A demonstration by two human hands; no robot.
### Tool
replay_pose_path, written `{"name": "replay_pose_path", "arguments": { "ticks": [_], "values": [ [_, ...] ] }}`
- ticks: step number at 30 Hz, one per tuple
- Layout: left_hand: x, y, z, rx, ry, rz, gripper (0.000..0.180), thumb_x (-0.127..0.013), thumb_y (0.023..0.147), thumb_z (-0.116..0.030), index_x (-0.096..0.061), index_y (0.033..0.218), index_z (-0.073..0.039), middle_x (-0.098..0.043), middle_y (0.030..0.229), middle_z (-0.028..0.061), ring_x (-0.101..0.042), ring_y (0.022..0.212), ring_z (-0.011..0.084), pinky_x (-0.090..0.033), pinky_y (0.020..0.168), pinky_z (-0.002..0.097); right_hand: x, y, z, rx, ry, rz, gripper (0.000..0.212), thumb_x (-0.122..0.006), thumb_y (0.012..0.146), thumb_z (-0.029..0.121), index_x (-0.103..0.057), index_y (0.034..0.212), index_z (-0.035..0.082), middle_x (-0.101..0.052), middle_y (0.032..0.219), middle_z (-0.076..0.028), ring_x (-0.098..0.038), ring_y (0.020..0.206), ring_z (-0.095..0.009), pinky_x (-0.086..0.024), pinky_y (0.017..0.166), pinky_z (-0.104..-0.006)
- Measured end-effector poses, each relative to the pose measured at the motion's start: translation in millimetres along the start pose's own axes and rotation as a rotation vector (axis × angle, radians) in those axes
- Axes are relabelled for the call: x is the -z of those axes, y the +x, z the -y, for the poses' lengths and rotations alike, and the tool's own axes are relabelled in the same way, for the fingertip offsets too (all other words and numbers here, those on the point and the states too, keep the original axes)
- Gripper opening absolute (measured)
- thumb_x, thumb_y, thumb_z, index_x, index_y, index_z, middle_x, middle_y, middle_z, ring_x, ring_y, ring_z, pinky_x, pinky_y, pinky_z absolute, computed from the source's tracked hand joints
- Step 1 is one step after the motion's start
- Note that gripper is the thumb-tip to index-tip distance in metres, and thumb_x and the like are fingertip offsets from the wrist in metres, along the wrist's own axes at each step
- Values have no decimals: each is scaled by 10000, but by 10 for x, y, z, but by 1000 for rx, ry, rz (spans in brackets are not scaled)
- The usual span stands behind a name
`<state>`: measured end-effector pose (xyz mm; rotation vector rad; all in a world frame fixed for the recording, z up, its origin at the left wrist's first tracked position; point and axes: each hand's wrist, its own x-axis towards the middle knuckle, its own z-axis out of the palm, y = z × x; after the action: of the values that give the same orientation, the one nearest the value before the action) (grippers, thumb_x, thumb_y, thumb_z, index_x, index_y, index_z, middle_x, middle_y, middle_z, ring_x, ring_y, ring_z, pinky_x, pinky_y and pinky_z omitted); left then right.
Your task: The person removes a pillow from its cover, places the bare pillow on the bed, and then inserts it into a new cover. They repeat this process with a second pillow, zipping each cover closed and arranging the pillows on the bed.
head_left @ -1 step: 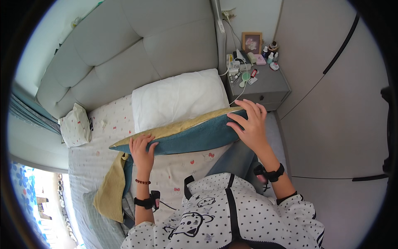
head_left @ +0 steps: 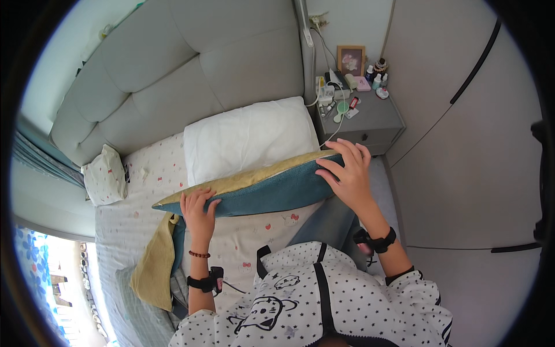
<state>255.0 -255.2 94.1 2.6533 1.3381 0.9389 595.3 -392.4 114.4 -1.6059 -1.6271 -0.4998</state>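
Note:
A pillowcase (head_left: 266, 188), mustard yellow on one side and teal on the other, is stretched lengthwise above the bed in front of me. My left hand (head_left: 198, 209) grips its edge toward the left end, fingers over the yellow side and thumb on the teal. At the right end my right hand (head_left: 347, 173) is curled round the corner, thumb on the teal face. Just beyond it lies a plain white pillow (head_left: 248, 136) without a cover. A second yellow-and-teal cloth (head_left: 153, 263) lies crumpled to the left, below my left hand.
A grey padded headboard (head_left: 167, 63) rises behind the patterned bedsheet (head_left: 156, 159). One small pillow (head_left: 105, 175) lies at the far left. Grey-green bedding (head_left: 139, 295) is bunched near left. The grey nightstand (head_left: 370, 118) at right carries bottles, cables and a picture frame (head_left: 351, 59).

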Motion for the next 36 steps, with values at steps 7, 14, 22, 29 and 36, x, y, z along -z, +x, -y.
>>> {"name": "replay_pose_path", "arguments": {
  "ticks": [7, 14, 22, 29, 36],
  "values": [
    [-18, 32, 0, -23, 11, -39, 149, -710, 771, -132, -666, 904, -85, -650, 938, 36, -578, 974, 243, -303, 1063, 450, -10, -34, -137, 37, 173, -68, 108, -708, 740, 60, -658, 829, 97, -630, 1060, -35, -546, 1078, -229, -367, 949, -401],
    [80, 75, -191, -100, 29, -115, 151, -732, 747, -140, -634, 837, -67, -568, 741, 62, -534, 712, 272, -400, 703, 383, 522, -465, -1001, -578, 298, -290, 230, -510, 944, 188, -591, 840, 0, -613, 891, -97, -554, 753, -204, -430, 715, -319],
    [85, -37, -691, -114, 2, -183, 201, -777, 706, -199, -649, 828, -106, -547, 695, 51, -532, 659, 252, -396, 608, 364, 797, -203, -1102, -637, -120, -131, 255, -621, 871, 219, -594, 1047, 36, -591, 1112, -159, -540, 1064, -233, -405, 911, -346],
    [154, -330, -669, -51, -159, -74, 234, -735, 758, -122, -682, 982, -79, -652, 924, 79, -590, 759, 271, -467, 682, 349, -8, 528, 378, 47, 405, 550, 608, -704, 798, 295, -484, 1325, 89, -429, 1433, -121, -357, 1356, -282, -146, 1141, -512],
    [746, -656, -427, 48, -56, -131, 271, -670, 783, -55, -642, 1053, -62, -655, 945, 104, -609, 849, 309, -481, 746, 354, -810, 526, 943, 123, 571, 803, 392, -675, 821, 326, -645, 1101, 53, -651, 1102, -135, -586, 1026, -307, -371, 999, -422]
  ]
}}
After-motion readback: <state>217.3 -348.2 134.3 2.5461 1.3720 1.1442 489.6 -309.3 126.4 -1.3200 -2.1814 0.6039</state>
